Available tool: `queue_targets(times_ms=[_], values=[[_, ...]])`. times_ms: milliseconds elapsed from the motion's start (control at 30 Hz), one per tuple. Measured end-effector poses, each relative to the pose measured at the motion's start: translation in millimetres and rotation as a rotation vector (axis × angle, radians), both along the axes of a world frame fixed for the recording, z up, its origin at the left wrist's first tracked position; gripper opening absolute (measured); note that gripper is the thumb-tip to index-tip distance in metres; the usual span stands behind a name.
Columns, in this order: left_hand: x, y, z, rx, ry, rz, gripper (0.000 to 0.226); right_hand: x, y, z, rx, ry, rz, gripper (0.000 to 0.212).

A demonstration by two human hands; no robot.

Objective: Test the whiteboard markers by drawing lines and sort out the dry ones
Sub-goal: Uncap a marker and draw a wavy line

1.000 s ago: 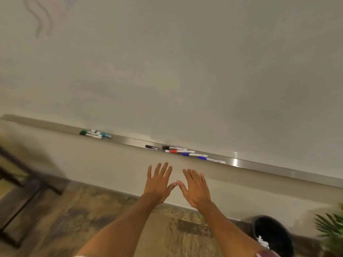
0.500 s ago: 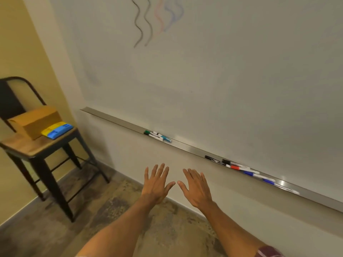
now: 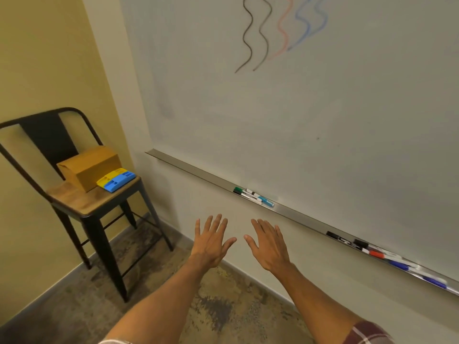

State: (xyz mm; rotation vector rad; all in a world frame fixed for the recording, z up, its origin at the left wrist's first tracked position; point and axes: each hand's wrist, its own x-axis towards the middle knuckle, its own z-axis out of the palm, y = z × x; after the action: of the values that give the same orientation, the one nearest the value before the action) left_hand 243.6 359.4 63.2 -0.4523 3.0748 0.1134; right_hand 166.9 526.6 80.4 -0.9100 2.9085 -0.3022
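A large whiteboard (image 3: 310,125) fills the wall ahead, with several wavy test lines (image 3: 278,33) in black, red and blue near its top. Its metal ledge (image 3: 198,173) carries a small cluster of markers (image 3: 253,196) with green, black and light blue caps, and farther right a longer row of markers (image 3: 382,254) in black, red and blue. My left hand (image 3: 211,240) and my right hand (image 3: 269,243) are held out side by side below the ledge, fingers spread, holding nothing and touching no marker.
A dark metal stool (image 3: 82,202) with a wooden seat stands at the left against the yellow wall. On it sit a cardboard box (image 3: 89,167) and yellow and blue plastic trays (image 3: 116,180). Mottled floor lies below.
The view has swung left and up: the markers slid toward the right, the stool and the drawn lines came into view. Both hands stay spread in front, slightly farther apart.
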Motion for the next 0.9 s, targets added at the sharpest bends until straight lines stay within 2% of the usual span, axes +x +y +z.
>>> queue_targets(times_ms=[33,100,367,900], values=[[-3.4,-7.7,-1.5,0.001,-0.001,0.003,0.105,-4.8,-7.3,-1.3,0.003,-0.010,-0.003,0.071],[-12.1,-24.0,-5.4,-0.008,-0.011,0.005,0.104,-15.4,-22.6,-5.6,0.000,-0.026,-0.005,0.064],[-77.6,-82.2,-12.5,-0.018,-0.075,-0.014,0.076,-75.6,-82.0,-29.8,0.002,-0.045,-0.041,0.062],[-201.7,-144.9,-45.4,0.034,-0.167,-0.168,0.074,-166.7,-140.9,-72.5,0.091,-0.085,-0.162,0.061]])
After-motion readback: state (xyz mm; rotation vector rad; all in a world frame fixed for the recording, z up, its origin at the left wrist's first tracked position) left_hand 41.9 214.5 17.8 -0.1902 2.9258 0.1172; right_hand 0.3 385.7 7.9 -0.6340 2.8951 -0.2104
